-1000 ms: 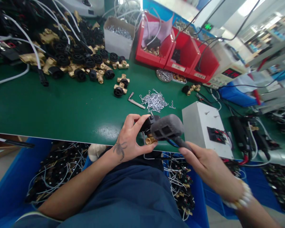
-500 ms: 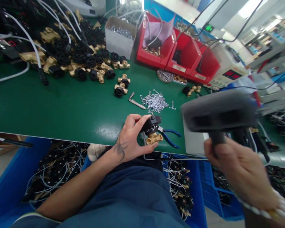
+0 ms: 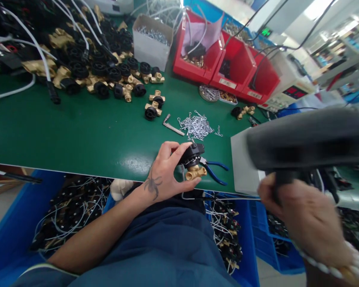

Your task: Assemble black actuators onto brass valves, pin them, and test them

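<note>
Brass and black plastic make up the valve assembly (image 3: 194, 152), seen from the head view at the near edge of the green bench (image 3: 77, 135), about midway between left and right. Its long axis runs near to far: the black housing lies at the far end, while the brass body at the near end has its own length laid left to right, one open mouth facing near and left. The left hand (image 3: 163, 175) is clamped on it, thumb at the brass and fingers over the housing.

Toward the right, the right hand (image 3: 314, 211) is closed around the handle of a mallet (image 3: 311, 139), blurred and well apart from the assembly. The mallet's head lies lengthwise left to right, its handle pointing near.

Counted, there is one held assembly, one mallet, one pair of blue-handled pliers (image 3: 217, 164) just right of the assembly, and one L-shaped tool (image 3: 174, 128) beyond it. One loose clip (image 3: 218, 131) lies right of the clip pile (image 3: 196, 126), too tangled to count. Two brass valves (image 3: 151, 112) sit left of that pile; three red bins (image 3: 194, 71) stand farther back.
</note>
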`<control>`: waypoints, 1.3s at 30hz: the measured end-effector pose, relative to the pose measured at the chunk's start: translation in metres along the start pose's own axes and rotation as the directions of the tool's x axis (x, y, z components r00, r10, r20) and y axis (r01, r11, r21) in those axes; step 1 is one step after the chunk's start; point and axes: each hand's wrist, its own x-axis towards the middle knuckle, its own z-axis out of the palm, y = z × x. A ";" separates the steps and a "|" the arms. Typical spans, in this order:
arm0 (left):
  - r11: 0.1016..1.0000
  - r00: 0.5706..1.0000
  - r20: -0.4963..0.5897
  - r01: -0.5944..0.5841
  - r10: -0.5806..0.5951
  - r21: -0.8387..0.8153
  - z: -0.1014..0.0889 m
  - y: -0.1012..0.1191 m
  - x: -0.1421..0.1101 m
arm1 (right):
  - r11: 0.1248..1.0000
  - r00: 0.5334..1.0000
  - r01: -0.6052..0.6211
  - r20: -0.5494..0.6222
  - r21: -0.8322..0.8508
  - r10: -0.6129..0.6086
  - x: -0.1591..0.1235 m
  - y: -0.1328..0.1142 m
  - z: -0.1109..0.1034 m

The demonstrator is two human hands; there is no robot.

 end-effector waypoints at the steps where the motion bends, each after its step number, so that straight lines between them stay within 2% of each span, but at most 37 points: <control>1: 1.000 1.000 -0.003 0.004 -0.004 0.002 0.000 0.000 0.000 | 1.000 0.996 -0.012 0.085 -0.023 0.014 0.002 0.000 0.004; 3: 1.000 1.000 -0.016 0.006 -0.006 0.005 0.000 0.000 0.000 | 0.998 0.982 -0.019 0.187 -0.058 0.029 0.006 0.001 0.010; 4: 1.000 1.000 -0.023 0.004 -0.003 0.006 0.000 0.000 0.000 | 0.998 0.985 -0.015 0.173 -0.057 0.025 0.007 0.001 0.010; 6: 1.000 1.000 -0.024 -0.003 0.004 0.012 0.000 0.000 0.000 | 1.000 0.999 -0.015 0.048 -0.023 0.017 0.006 0.002 0.007; 8: 1.000 1.000 -0.012 -0.007 0.007 0.025 0.000 0.000 0.000 | 0.999 0.993 -0.031 -0.116 0.025 0.034 0.004 0.000 0.001; 10: 0.999 1.000 -0.008 -0.014 0.015 0.040 0.001 0.000 0.000 | 0.996 0.981 -0.030 -0.191 0.088 0.047 0.006 -0.004 0.001; 13: 0.998 0.999 -0.021 -0.024 0.025 0.054 0.002 0.000 -0.001 | 0.987 0.992 0.013 -0.124 0.158 0.007 0.020 -0.012 0.016; 15: 0.997 0.999 -0.031 -0.030 0.032 0.065 0.003 0.001 -0.001 | 0.986 0.995 0.083 -0.059 0.148 -0.075 0.034 -0.018 0.032; 18: 0.995 0.999 -0.024 -0.036 0.039 0.093 0.005 0.000 -0.002 | 0.966 0.974 0.226 -0.023 0.122 -0.225 0.054 -0.022 0.053; 20: 0.995 0.999 -0.018 -0.037 0.039 0.094 0.005 0.000 -0.002 | 0.958 0.964 0.266 -0.031 0.108 -0.264 0.062 -0.024 0.059; 26: 0.997 0.999 -0.027 -0.023 0.025 0.075 0.007 0.001 -0.002 | 0.959 0.960 0.281 -0.006 0.040 -0.281 0.062 -0.025 0.056; 33: 0.997 0.998 -0.041 -0.036 0.039 0.062 0.006 0.001 0.000 | 0.956 0.946 0.281 -0.146 -0.082 -0.291 0.063 -0.029 0.070; 36: 0.997 0.997 -0.051 -0.048 0.051 0.060 0.008 0.001 -0.001 | 0.958 0.949 0.286 -0.127 -0.026 -0.287 0.065 -0.028 0.067; 39: 0.996 0.996 -0.062 -0.060 0.064 0.062 0.009 0.002 -0.001 | 0.948 0.950 0.304 -0.102 0.095 -0.295 0.060 -0.020 0.053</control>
